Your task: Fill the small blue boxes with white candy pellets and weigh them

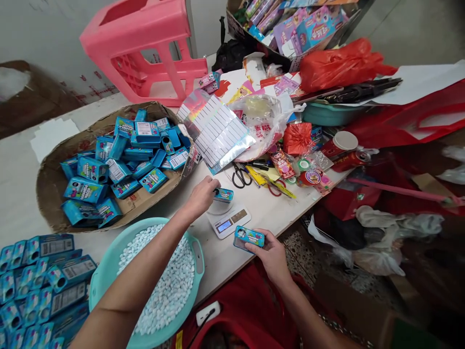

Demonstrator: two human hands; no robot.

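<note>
My left hand [202, 198] is closed at the left end of a small blue candy box [224, 195], which it grips over the weighing pan. Under that box is a small white digital scale [232, 222] with a lit blue display. Closer to the table's front edge, my right hand [271, 253] holds another blue candy box [249, 237], its thumb along the lower side. White candies show through the round window in that box. Beneath my left forearm lies a teal basin [199, 257] full of small pale candies [167, 281].
A cut-down cardboard box [47, 194] holds many loose blue cartons. Stacked blue boxes [39, 291] stand at the lower left. Black scissors [240, 177], pens, stickers and plastic bags clutter the table's right side. A pink plastic crate [141, 29] stands at the back.
</note>
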